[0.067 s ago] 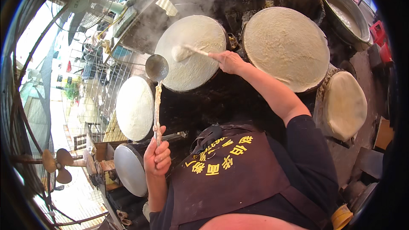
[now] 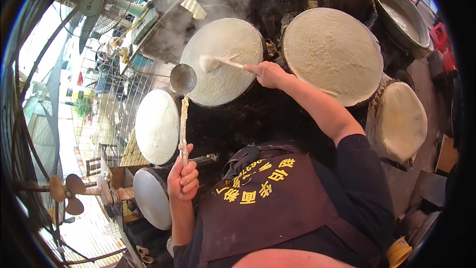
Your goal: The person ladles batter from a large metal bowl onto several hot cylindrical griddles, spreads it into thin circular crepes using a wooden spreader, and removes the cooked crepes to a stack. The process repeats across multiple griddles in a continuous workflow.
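Note:
My left hand is closed round the batter-crusted handle of a metal ladle, held upright with its bowl at the near-left rim of a steaming round griddle. In my right hand is the handle of a pale batter spreader. Its broad head rests on the thin layer of whitish batter that covers this griddle. To the right, a larger round griddle carries a rough layer of batter. A smaller one at the left is coated white.
At the right sit a round pancake-covered griddle and a metal basin of pale liquid. A grey round plate is at the lower left. An electric fan stands at the far left, with a small propeller below it. Red containers line the right edge.
The spreader has turned slightly on the batter, its head looking narrower. My left hand and the ladle have hardly moved.

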`<state>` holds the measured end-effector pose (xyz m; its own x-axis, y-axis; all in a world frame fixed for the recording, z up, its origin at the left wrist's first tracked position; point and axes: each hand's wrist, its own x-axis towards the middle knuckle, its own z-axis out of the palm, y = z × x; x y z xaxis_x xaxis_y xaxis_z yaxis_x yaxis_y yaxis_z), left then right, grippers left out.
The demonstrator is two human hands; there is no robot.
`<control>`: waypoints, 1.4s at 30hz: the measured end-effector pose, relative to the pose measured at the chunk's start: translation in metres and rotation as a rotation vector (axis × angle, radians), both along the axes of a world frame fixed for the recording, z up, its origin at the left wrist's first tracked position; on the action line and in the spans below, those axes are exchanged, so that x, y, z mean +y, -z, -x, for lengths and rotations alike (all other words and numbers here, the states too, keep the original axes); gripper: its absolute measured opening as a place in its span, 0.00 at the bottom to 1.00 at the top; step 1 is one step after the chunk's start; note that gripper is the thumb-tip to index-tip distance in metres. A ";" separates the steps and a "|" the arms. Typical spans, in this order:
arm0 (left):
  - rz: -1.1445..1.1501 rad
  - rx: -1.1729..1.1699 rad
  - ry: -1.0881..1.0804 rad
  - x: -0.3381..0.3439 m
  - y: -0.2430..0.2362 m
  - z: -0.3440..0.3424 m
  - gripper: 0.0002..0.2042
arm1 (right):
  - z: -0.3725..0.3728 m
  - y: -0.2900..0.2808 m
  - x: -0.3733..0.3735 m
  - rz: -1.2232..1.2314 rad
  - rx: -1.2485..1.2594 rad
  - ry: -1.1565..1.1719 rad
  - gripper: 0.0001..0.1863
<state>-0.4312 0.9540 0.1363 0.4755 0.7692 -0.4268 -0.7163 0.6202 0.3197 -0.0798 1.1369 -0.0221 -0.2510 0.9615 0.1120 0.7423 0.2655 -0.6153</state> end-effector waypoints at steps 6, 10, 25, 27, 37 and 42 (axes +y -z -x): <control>-0.097 0.393 0.069 0.065 0.048 0.023 0.20 | -0.023 0.004 -0.081 0.001 0.330 0.058 0.29; -0.224 0.854 0.104 0.103 0.060 0.012 0.15 | 0.022 0.006 -0.129 0.318 0.642 0.453 0.29; -0.208 0.864 0.264 0.096 0.046 -0.051 0.04 | 0.162 0.058 -0.172 -0.044 0.713 0.329 0.33; -0.124 0.632 0.216 0.086 0.052 -0.064 0.04 | 0.169 0.070 -0.175 0.028 0.615 0.280 0.31; 0.006 -0.321 0.158 0.024 0.011 0.054 0.23 | 0.108 0.034 -0.180 -0.183 0.198 0.515 0.32; 0.059 -0.190 0.113 -0.017 -0.001 0.099 0.21 | 0.140 0.034 -0.198 -0.042 -0.033 0.204 0.30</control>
<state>-0.5305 0.9369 0.1374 0.6331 0.6829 -0.3644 -0.6853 0.7134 0.1464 -0.2194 0.9390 -0.0559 -0.0554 0.9874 0.1484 0.8028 0.1324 -0.5814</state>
